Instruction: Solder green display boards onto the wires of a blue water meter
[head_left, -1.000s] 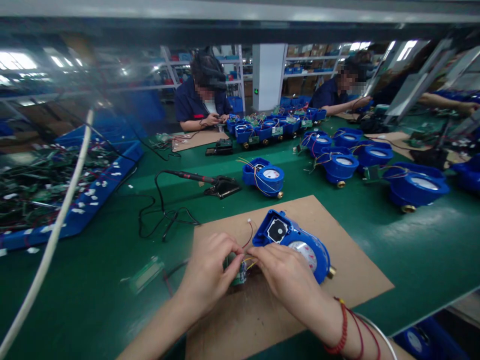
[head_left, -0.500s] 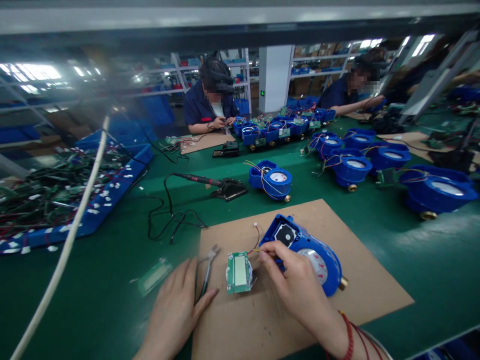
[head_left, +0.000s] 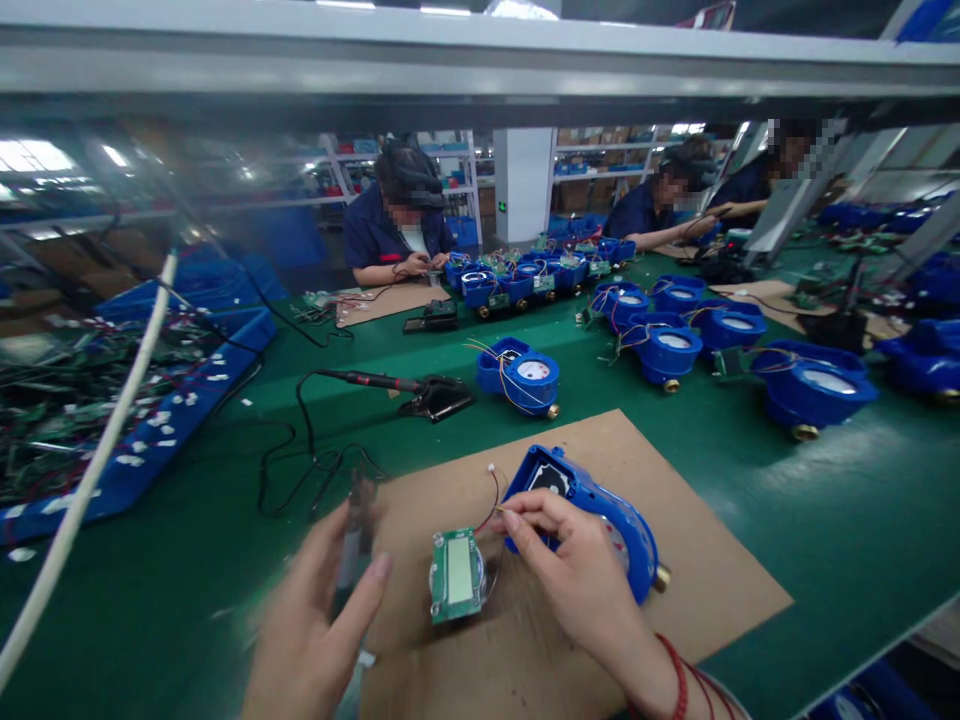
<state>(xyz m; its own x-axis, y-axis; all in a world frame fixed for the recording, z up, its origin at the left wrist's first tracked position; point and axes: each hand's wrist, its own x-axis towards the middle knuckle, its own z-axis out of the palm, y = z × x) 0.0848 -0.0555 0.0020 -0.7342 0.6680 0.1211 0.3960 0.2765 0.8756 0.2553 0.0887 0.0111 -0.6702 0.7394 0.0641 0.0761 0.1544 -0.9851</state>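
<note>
My left hand (head_left: 319, 625) is blurred by motion and closed round small pliers (head_left: 352, 530), lifted above the left edge of the cardboard mat (head_left: 720, 570). A green circuit board with an LCD (head_left: 454, 575) lies on the mat between my hands. My right hand (head_left: 581, 585) pinches the thin wires (head_left: 504, 512) that run from the board toward the blue water meter (head_left: 581, 490), which lies just behind the fingers. A red wire with a white plug (head_left: 491, 470) sticks up beside the meter.
A soldering iron (head_left: 375, 380) rests on its black stand (head_left: 435, 395), its cable coiled on the green table. A blue tray of circuit boards (head_left: 187, 400) stands at left, crossed by a white cable (head_left: 82, 480). Several blue meters (head_left: 517, 375) and seated people fill the far side.
My left hand let go of the circuit board, reached to the pliers on the mat's edge and lifted them. My right hand stays by the meter on the wires.
</note>
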